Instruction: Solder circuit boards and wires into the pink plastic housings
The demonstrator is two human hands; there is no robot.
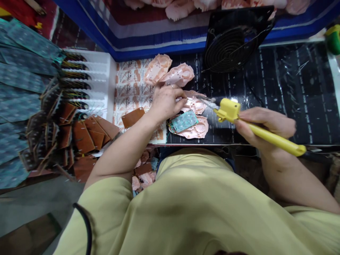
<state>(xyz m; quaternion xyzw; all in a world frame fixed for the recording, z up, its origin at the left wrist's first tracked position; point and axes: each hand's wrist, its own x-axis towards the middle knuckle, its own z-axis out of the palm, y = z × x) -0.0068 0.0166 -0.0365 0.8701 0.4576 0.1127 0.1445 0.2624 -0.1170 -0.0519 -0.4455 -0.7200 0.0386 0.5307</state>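
Note:
My right hand point(265, 124) grips a yellow soldering iron point(230, 109) by its handle. Its thin tip points left over a pink plastic shell point(198, 104). At that shell's left end, the bent fingers of my left hand point(168, 101) are closed together; whatever is between the fingertips is hidden. Nearer to me lies another pink shell point(203, 127), with a green circuit board point(184, 121) and thin wires on it. Two more pink shells, a left one point(158, 69) and a right one point(180, 74), lie just beyond my left hand.
A black fan point(225, 49) stands at the back before a blue bin point(119, 51) of pink pieces. To the left, a white foam tray point(102, 85) holds wired parts, beside stacked green boards point(20, 78) and brown boards point(85, 136). One brown board point(132, 117) lies by my left forearm.

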